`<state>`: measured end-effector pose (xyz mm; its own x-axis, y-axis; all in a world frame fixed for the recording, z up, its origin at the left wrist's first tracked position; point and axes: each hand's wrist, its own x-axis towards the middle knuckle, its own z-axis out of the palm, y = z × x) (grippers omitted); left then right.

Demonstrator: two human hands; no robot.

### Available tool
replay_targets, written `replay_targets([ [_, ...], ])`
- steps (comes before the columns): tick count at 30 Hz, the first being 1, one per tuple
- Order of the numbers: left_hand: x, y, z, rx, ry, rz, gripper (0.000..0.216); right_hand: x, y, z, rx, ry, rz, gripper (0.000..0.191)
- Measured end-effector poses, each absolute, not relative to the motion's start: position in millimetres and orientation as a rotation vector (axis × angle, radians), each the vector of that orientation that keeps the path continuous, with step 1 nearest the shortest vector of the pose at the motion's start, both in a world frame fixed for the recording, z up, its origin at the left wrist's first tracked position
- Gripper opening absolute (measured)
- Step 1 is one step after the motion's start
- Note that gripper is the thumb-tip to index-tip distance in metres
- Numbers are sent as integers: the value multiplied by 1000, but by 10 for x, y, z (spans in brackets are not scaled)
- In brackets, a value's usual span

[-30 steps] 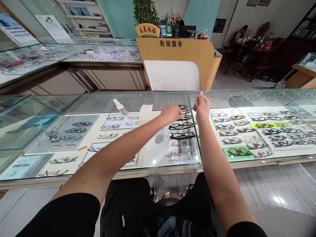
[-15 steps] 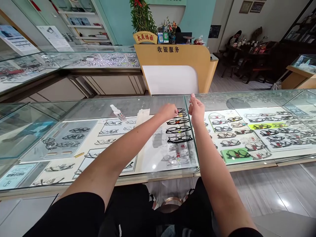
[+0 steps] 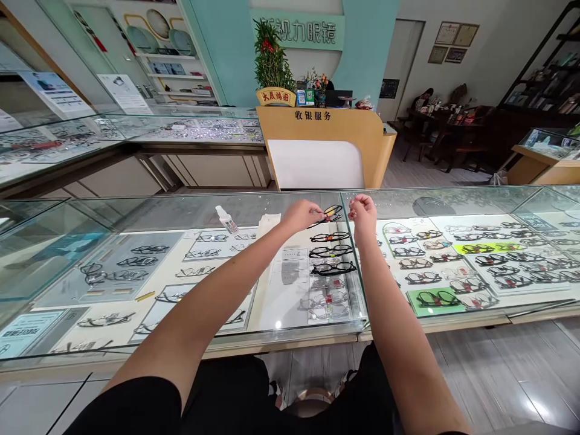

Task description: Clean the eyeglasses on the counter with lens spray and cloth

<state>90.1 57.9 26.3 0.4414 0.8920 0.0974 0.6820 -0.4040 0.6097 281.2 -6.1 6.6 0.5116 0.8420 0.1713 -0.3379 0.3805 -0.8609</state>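
My left hand (image 3: 299, 215) reaches over the glass counter (image 3: 190, 208) and pinches a pair of glasses with yellow lenses (image 3: 332, 212), lifted and tilted just above the glass. My right hand (image 3: 362, 210) hovers close to the right of that pair, fingers curled together; whether it touches the glasses is unclear. Three dark-framed glasses (image 3: 331, 251) lie in a column on the counter just below the held pair.
A small spray bottle (image 3: 226, 219) and a white cloth (image 3: 268, 222) lie on the counter left of my hands. Many glasses sit inside the display cases (image 3: 475, 254). A wooden cashier desk (image 3: 326, 145) stands beyond, with dark chairs at back right.
The left hand has picked the yellow-lensed pair up off the top of the column. The right hand's fingers curled in beside it. The camera tilted upward.
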Motion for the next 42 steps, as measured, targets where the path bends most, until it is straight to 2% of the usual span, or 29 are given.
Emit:
replay_targets([
  [4,489,271,243,1738,1167,1079,42,2712,-100,56,-944,-842,867,31],
  [11,8,-35,-55,1362,964,1292,44,2344,-219,-35,-960,-1176,1040,29],
  [19,11,-108,-114,1276,910,1177,46,1969,-435,-128,-939,-1363,1091,22],
  [26,42,-148,-140,1281,857,1109,46,1908,-481,-50,-896,-1240,1133,40],
  [34,50,-184,-144,1301,859,1077,45,1941,-454,-117,-879,-1221,1165,37],
  [42,51,-193,-133,1317,835,1076,44,1916,-468,-64,-897,-1209,1160,43],
])
